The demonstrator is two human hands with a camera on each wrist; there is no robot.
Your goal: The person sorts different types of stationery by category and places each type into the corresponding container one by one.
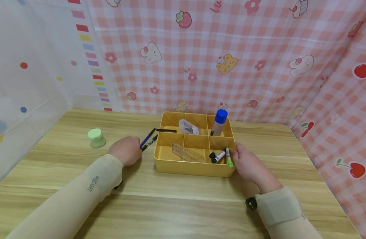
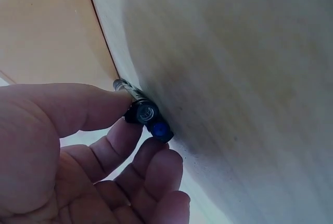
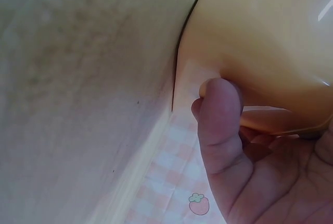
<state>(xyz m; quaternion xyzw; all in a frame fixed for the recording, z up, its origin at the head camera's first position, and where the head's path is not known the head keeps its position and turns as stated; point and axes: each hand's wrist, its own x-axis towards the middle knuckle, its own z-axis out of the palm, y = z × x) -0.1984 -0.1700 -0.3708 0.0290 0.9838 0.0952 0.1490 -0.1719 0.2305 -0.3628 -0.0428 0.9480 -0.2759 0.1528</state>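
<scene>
My left hand (image 1: 126, 151) is low over the table, left of a yellow divided organizer box (image 1: 195, 168). Its thumb and fingers pinch a blue pen (image 1: 148, 137) and a black pen (image 1: 150, 142) side by side, points toward the box; the left wrist view shows their ends. Another black pen (image 1: 166, 130) lies across the box's left rim. At the box's right end, my right hand (image 1: 248, 162) grips the side wall, fingers curled at it in the right wrist view. Inside the box are a clear ruler (image 1: 187, 154), several markers (image 1: 220, 156) and a blue-capped glue stick (image 1: 219, 122).
A light green, waisted tub-like object (image 1: 96, 137) stands on the wooden table (image 1: 177, 212), left of my left hand. A small clear package (image 1: 188, 127) sits in the box's back middle compartment. Printed curtains (image 1: 171, 76) hang behind the table and at both sides.
</scene>
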